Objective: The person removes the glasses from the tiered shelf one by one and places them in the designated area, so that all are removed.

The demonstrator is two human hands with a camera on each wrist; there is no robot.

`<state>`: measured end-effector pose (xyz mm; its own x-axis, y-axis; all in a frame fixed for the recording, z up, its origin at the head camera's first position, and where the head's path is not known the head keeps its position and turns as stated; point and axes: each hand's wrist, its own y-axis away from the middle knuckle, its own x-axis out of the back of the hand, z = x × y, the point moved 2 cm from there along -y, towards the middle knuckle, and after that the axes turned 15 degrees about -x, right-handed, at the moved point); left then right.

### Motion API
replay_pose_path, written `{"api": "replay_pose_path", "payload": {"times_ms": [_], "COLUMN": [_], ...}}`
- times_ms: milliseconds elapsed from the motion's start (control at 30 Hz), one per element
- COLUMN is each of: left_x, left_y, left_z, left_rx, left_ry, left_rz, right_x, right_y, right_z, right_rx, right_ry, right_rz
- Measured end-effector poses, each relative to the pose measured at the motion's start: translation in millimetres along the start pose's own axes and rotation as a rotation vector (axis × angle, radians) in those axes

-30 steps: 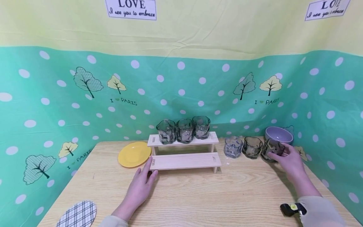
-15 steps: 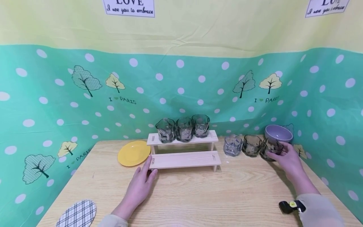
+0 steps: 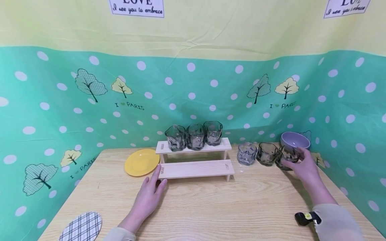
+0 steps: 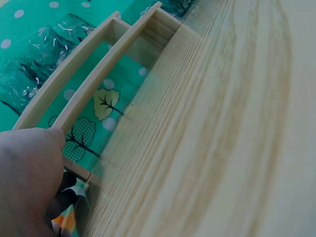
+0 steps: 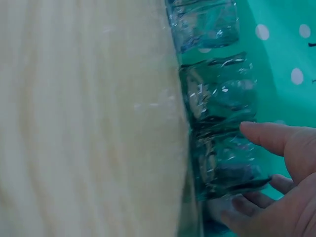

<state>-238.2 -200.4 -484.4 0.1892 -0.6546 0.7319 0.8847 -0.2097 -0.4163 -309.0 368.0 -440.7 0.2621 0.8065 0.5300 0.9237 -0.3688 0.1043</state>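
Three glass tumblers stand in a row on the wooden table (image 3: pixel 229 207), right of the stepped wooden rack (image 3: pixel 194 160). The rightmost one, a dark smoky tumbler (image 3: pixel 287 157), is in the grasp of the right hand (image 3: pixel 304 167) — thumb on its near side, fingers curled round the far side, as the right wrist view shows. It stands upright on the table, touching or just beside the middle tumbler (image 3: pixel 266 154), with the pale clear tumbler (image 3: pixel 247 153) at the left end of the row. Just behind the held glass sits a lilac bowl (image 3: pixel 295 140), close against the dotted green backdrop (image 3: pixel 45 107).

On the rack's upper step three more dark glasses (image 3: pixel 194 135) stand side by side; its lower step is bare wood. The left hand (image 3: pixel 149 197) lies flat on the table with its fingers straight and relaxed — fingertips touching the left end of the lower step, gripping nothing. Left of the rack lies a yellow plate (image 3: pixel 141 162), and at the table's near left corner a checked oval coaster (image 3: pixel 81 227). Strapped to the right wrist is a small black device (image 3: pixel 306 217).
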Motion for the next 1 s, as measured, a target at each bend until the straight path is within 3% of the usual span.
{"api": "replay_pose_path", "payload": {"times_ms": [200,400,1000], "left_x": [0.2,0.2,-1.4], "left_y": [-0.2,-0.3,0.2], "left_z": [-0.2,-0.5,-1.7], "left_rx": [-0.011,-0.010,0.013], "left_ry": [-0.006,-0.003,0.002], "left_rz": [0.004,0.005,-0.005], "right_x": [4.3,-3.8,-66.3], "right_y": [6.2,22.5,63.8], "right_z": [-18.7,-54.3,-134.9], "right_rx": [0.081,0.147,0.245], "right_ry": [0.056,0.088,-0.036], "right_rz": [0.058,0.098,-0.037]}}
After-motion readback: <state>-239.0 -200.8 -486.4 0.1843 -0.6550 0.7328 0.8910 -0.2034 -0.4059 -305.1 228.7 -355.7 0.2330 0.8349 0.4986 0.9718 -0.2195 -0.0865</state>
